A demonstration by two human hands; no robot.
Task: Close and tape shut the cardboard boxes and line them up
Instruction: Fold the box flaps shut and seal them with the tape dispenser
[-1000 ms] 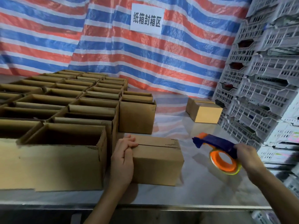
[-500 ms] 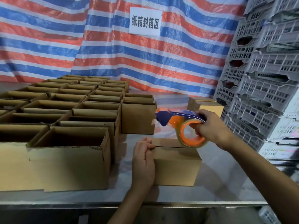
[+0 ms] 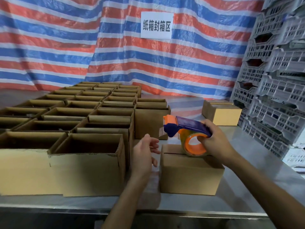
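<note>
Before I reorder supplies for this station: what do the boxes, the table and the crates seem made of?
The closed box: brown corrugated cardboard, matt. The open boxes show fluted cut edges. The table: probably stainless steel, grey with a soft sheen and reflections. The crates: apparently moulded grey plastic, with latticed walls.

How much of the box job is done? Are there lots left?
Only a little is done. The far box by the grey crates is closed and looks finished. Right now the right hand holds the tape dispenser on top of the front box, with the left hand beside its left end. The many open boxes on the table all need closing, taping and lining up.
</note>
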